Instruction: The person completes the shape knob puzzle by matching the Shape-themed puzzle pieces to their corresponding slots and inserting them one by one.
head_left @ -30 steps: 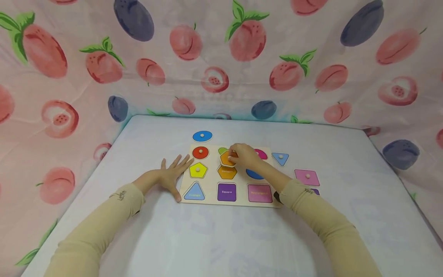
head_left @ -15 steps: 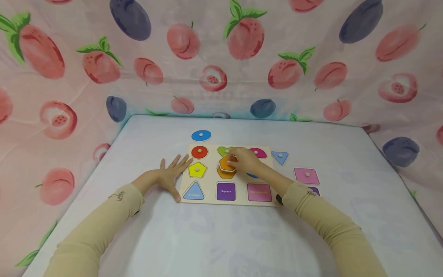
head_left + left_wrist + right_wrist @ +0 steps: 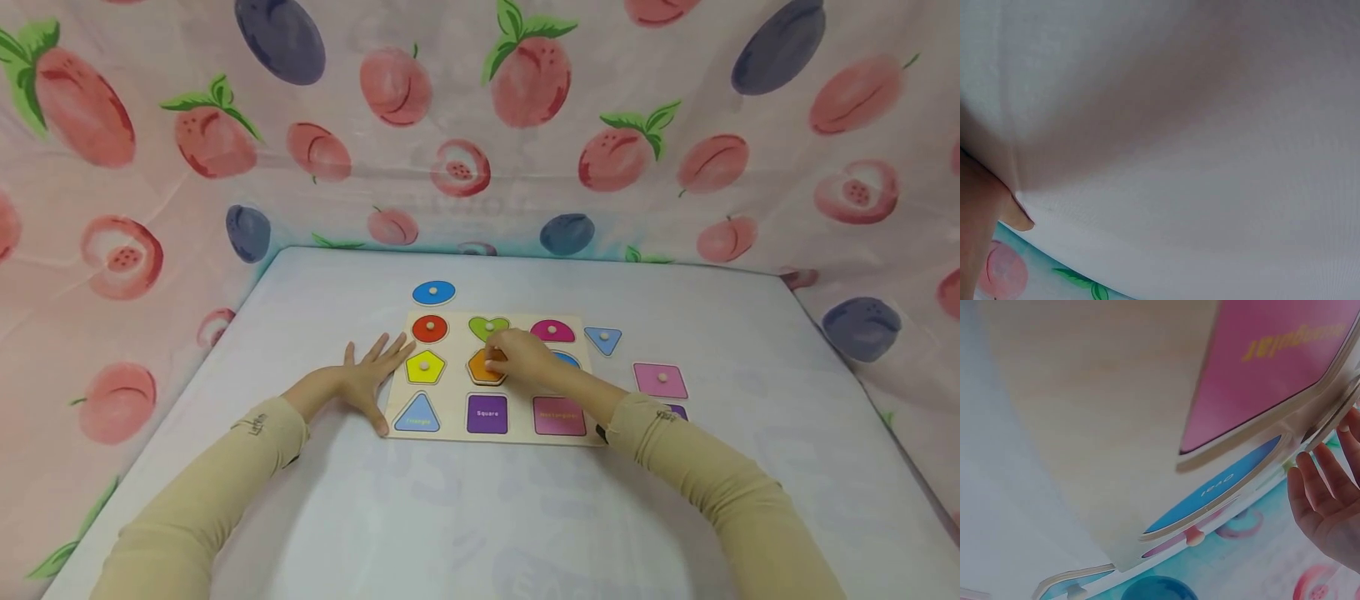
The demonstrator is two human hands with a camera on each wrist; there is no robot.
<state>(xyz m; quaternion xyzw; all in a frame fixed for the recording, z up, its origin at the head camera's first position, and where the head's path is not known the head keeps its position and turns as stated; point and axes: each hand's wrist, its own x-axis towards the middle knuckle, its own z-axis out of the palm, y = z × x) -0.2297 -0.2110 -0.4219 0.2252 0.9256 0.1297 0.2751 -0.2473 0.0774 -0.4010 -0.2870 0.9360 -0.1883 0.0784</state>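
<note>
my right hand (image 3: 521,360) is nearly closed, thumb and fingertips drawn together to pinch the orange hexagon (image 3: 480,372) from above. that piece is over the middle of the board (image 3: 453,421); i can't tell whether it sits fully down in its slot. my left hand (image 3: 367,385) is spread wide with nothing in its grasp, fingertips at the board's left edge and thumb by the near left corner.

along the board's far edge are the red circle (image 3: 430,329), the green heart (image 3: 486,326) and the magenta half-circle (image 3: 552,332). the yellow pentagon (image 3: 425,367) is by the left edge, and the oval slot (image 3: 567,359) by the right one, partly behind my wrist. the triangle slot (image 3: 417,414), square slot (image 3: 487,414) and rectangle slot (image 3: 559,416) line the near edge.

on the table (image 3: 375,517), a blue oval (image 3: 433,292) lies beyond the board's far left corner, a light blue triangle (image 3: 603,339) just off its far right corner. a pink rectangle (image 3: 660,381) lies farther toward the table's right edge, with a purple piece (image 3: 678,411) half hidden by my sleeve (image 3: 693,467).
</note>
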